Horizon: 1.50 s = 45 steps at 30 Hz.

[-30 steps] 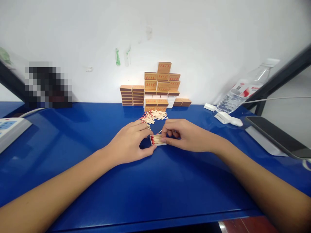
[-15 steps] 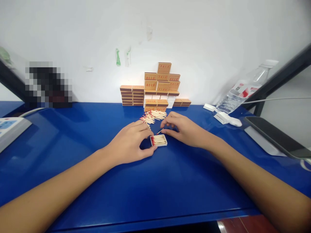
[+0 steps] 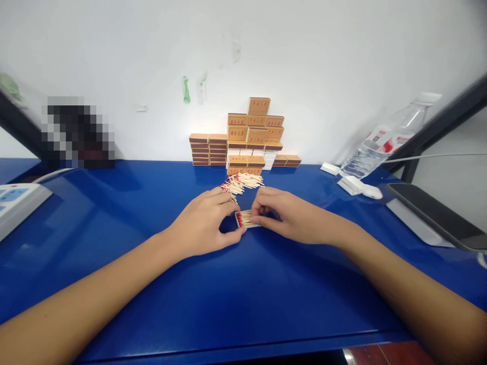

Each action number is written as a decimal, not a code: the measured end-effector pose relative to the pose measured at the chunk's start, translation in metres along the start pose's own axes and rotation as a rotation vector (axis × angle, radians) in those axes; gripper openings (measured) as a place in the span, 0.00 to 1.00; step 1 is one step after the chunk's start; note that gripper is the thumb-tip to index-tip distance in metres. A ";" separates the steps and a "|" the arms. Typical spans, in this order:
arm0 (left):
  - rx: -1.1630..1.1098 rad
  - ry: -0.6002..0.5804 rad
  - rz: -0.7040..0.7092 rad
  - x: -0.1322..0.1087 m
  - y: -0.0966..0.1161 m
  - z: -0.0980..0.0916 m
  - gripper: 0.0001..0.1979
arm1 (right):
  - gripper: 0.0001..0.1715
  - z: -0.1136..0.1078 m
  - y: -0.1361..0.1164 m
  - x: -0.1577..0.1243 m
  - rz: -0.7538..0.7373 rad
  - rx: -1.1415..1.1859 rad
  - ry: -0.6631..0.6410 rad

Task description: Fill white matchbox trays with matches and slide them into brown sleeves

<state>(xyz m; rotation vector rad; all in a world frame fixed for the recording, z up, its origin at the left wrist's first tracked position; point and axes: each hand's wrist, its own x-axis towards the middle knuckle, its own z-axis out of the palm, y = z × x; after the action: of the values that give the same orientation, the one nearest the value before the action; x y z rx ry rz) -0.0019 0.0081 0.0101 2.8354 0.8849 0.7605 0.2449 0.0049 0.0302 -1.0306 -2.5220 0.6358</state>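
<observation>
Blue worktop (image 3: 114, 263) carries one open matchbox tray (image 3: 245, 218) just in front of one loose match pile (image 3: 241, 182). Left hand (image 3: 203, 225) pinches the tray's left end, and right hand (image 3: 289, 213), fingers curled, presses its right end.

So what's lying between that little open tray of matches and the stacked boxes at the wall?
In the head view, a loose pile of matches lies on the blue table between the tray and the stacked matchboxes.

Bright, even light fills the room. The glossy blue counter (image 3: 114, 243) shows soft glare and faint shadows under the arms. Edges bend, wide-angle; a pixelated patch (image 3: 78, 132) sits at left.
</observation>
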 end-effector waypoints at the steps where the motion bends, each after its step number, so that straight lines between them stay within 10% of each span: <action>1: 0.000 -0.004 -0.001 0.000 0.000 0.000 0.08 | 0.08 0.000 -0.001 0.000 0.000 0.001 -0.018; 19: -0.004 0.007 0.024 -0.001 0.000 0.000 0.09 | 0.07 0.003 -0.003 0.001 0.018 0.030 0.064; 37: -0.081 0.005 0.020 -0.001 -0.001 0.002 0.09 | 0.09 -0.012 0.050 0.008 0.319 -0.263 0.483; 45: -0.081 0.024 0.013 -0.001 -0.001 0.000 0.09 | 0.09 -0.011 0.048 0.009 0.369 -0.274 0.427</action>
<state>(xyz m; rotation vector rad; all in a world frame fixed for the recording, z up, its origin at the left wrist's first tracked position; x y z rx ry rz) -0.0037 0.0085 0.0096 2.7704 0.8201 0.8148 0.2714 0.0448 0.0151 -1.5614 -2.0952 0.1307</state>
